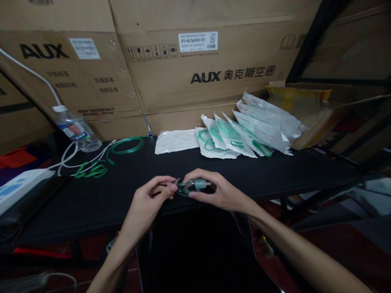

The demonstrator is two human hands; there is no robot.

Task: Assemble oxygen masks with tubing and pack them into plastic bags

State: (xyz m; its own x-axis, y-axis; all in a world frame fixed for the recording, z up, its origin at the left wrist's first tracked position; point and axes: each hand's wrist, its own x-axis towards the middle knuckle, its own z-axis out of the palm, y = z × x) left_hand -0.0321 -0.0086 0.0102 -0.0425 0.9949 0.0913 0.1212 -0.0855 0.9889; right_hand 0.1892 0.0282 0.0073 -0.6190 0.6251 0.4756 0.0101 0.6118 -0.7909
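Note:
A small clear-green plastic mask piece (pixel 193 186) with a short white nozzle is held over the front edge of the black table (pixel 128 183). My right hand (pixel 214 190) wraps its fingers round the piece from the right. My left hand (pixel 152 197) pinches its left tip between thumb and fingers. Both hands are closed on it.
Several sealed bags with green tubing (pixel 244 132) fan out at the back, beside a flat white bag (pixel 175 141). Loose green tubing (pixel 125 145), white cables and a water bottle (pixel 76 129) lie at the left. AUX cardboard boxes (pixel 207 61) form the back wall. A white power strip (pixel 18 185) sits far left.

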